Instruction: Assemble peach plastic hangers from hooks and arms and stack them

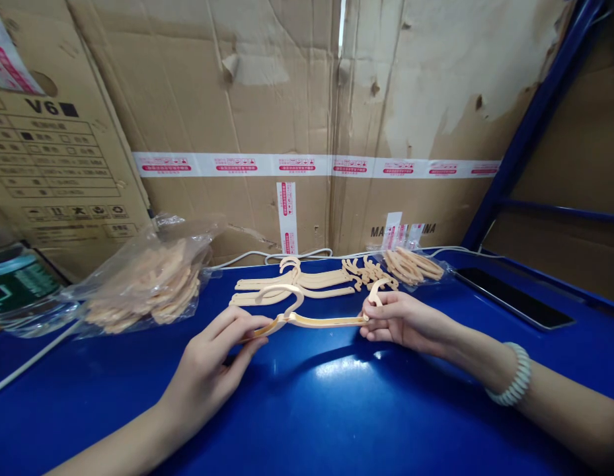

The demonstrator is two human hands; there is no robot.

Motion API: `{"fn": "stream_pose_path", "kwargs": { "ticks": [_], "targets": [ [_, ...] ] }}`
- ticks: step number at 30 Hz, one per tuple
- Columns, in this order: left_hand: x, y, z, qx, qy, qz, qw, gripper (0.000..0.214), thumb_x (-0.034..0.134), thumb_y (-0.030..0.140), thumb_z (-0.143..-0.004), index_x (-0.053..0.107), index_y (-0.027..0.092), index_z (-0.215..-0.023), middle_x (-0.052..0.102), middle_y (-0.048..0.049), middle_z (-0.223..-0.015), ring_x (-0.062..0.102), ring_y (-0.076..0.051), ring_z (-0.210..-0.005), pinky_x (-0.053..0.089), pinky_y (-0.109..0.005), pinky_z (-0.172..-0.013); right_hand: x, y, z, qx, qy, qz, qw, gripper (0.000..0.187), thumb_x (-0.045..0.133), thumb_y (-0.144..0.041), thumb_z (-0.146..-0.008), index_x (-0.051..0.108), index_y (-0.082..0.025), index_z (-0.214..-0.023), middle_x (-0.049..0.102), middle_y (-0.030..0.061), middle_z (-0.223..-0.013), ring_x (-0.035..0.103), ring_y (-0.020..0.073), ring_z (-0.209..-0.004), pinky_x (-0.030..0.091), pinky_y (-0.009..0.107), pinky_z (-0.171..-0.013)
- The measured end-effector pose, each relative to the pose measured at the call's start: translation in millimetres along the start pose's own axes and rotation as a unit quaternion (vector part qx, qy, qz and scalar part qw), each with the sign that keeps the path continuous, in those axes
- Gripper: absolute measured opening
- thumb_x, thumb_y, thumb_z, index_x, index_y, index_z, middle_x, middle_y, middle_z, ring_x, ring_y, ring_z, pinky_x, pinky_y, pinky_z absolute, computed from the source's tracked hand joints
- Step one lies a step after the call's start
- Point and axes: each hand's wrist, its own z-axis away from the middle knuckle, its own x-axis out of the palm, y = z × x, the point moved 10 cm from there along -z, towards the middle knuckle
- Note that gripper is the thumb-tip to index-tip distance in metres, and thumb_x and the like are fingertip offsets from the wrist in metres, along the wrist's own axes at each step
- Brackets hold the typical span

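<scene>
**Left hand [222, 347] and right hand [400, 318] gripping a held hanger [331, 322] by its two ends**

The left hand is pinching the left arm of the held hanger between thumb and fingers. The right hand is closing its fingers around the opposite end, where a small curved piece [377, 291] is sticking up out of the grip; whether that piece is joined to the hanger, I cannot tell. The held hanger is hovering above the blue worktop [336, 416], its hook pointing upward and curling over to the left. A pale coiled bracelet [515, 375] is circling the right wrist.

Just behind the held hanger, several matching hangers [311, 281] are lying flat. Behind its right end, a heap of little hooked parts [366, 270] is resting beside them, and next to that heap a small clear bag [414, 266] is holding more beige pieces. Farther to the hanger's right, a dark phone [515, 297] is lying flat.

To the hanger's left, a larger clear bag [153, 281] is bulging with beige parts, and beyond it a green-labelled bottle [20, 284] is standing. Well behind the hanger, cardboard [227, 86] is forming a wall, with printed tape [311, 165] running across it.
</scene>
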Motion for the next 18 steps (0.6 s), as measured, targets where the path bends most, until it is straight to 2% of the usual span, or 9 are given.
{"fn": "stream_pose_path", "kwargs": {
  "ticks": [5,11,18],
  "targets": [
    [1.9,-0.8,0.6,-0.002,-0.005,0.006,1.000,0.023,0.052,0.008,-0.093,0.060,0.022,-0.110,0.057,-0.0010,-0.092,0.059,-0.012,-0.080,0.050,-0.019,-0.071,-1.3,-3.1,0.5,-0.031,0.014,0.020,0.999,0.028,0.084,-0.022,-0.064,0.057,-0.014,-0.066,0.067,0.0032,-0.067,0.069,0.0155,-0.065,0.053,0.028,-0.067],
    [1.3,0.4,-0.6,-0.002,0.000,0.012,1.000,0.023,0.051,0.009,-0.093,0.060,0.022,-0.110,0.057,-0.0015,-0.090,0.059,-0.012,-0.077,0.051,-0.019,-0.068,-7.4,-10.6,1.6,-0.084,0.044,0.047,0.994,0.030,0.084,-0.023,-0.064,0.055,-0.015,-0.067,0.066,0.0021,-0.063,0.064,0.0124,-0.057,0.052,0.026,-0.060],
    [-1.4,-2.8,0.2,-0.017,0.014,0.014,1.000,0.020,0.052,0.013,-0.093,0.061,0.022,-0.108,0.057,-0.0020,-0.089,0.060,-0.013,-0.075,0.052,-0.020,-0.066,-6.4,-9.4,0.6,-0.042,0.008,0.030,0.999,0.029,0.082,-0.029,-0.069,0.058,-0.014,-0.070,0.064,0.0012,-0.074,0.066,0.0159,-0.076,0.053,0.028,-0.064]
  ]
}}
